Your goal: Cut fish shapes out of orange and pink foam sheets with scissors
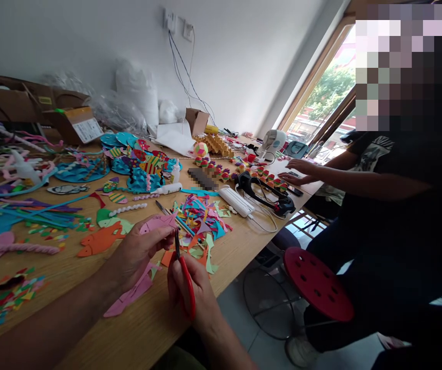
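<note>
My left hand (141,252) pinches a pink paper fish (158,222) between thumb and fingers, above the wooden table. Scissors with red handles (187,288) are in my right hand (196,282), their dark blades pointing up at the fish's right end. Beneath my hands lie pink paper pieces (130,298). Orange paper fish (99,240) rest to the left of my left hand, beside a green one (118,223). A heap of colourful paper scraps (201,216) spreads just beyond the scissors.
Blue craft pieces with striped fish (146,177) stand farther back, near glue bottles (170,188). A white power strip (236,201) and a black headset-like object (263,192) lie right. Another person stands at the right, hands over the table, near a red stool (317,282).
</note>
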### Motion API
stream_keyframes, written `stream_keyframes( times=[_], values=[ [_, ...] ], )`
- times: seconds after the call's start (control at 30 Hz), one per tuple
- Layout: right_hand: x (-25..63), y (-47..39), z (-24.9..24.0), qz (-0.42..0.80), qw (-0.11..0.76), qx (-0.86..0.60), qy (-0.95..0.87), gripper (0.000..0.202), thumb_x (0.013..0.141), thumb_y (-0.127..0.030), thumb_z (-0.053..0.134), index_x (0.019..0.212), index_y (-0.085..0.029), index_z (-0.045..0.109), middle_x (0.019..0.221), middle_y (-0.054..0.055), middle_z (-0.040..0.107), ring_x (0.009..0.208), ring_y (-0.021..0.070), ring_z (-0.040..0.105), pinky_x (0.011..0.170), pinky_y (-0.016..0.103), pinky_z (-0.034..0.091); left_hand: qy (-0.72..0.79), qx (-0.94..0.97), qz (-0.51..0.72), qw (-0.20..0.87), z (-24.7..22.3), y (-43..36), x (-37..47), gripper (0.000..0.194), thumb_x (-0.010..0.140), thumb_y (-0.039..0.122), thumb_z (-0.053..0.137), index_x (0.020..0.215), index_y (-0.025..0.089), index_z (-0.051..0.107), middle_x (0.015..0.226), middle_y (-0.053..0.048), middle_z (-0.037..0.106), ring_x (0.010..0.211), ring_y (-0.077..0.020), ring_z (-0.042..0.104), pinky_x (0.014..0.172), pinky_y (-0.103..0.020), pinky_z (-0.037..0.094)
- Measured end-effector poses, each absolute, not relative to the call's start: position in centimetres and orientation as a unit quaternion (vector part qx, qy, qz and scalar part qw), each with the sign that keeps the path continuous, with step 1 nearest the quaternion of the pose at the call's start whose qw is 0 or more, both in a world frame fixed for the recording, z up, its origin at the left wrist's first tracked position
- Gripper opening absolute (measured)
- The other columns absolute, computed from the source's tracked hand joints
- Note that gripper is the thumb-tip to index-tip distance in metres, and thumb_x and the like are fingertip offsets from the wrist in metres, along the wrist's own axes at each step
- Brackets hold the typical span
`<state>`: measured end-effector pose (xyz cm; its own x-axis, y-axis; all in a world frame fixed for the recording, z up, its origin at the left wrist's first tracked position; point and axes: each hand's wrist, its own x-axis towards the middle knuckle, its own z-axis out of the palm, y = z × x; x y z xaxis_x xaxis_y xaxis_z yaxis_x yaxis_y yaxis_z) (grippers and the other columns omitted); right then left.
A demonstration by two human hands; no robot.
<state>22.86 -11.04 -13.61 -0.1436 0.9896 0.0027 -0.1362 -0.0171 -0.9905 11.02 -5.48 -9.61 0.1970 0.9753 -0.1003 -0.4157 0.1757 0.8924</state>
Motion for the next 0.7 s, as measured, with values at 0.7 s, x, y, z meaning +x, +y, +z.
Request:
stream_keyframes(
  times=[0.7],
  values=[
    [23.48,-10.98,-13.22,0.565,0.493,-0.429,-0.503,0.055,0.077,-0.073,0.053,0.063,-0.022,0.041,0.041,-0.008,0.039,0.037,0.0077,0.035,0.037,0.02,0.026,0.363,0.396,0.485,0.69,-9.92,-5.81,11.42,0.009,0.065,0.023,0.075,0.065,0.016,0.07,0.064,0.0,0.069,0.064,-0.0136,0.059,0.062,-0.024,0.05]
  ],
)
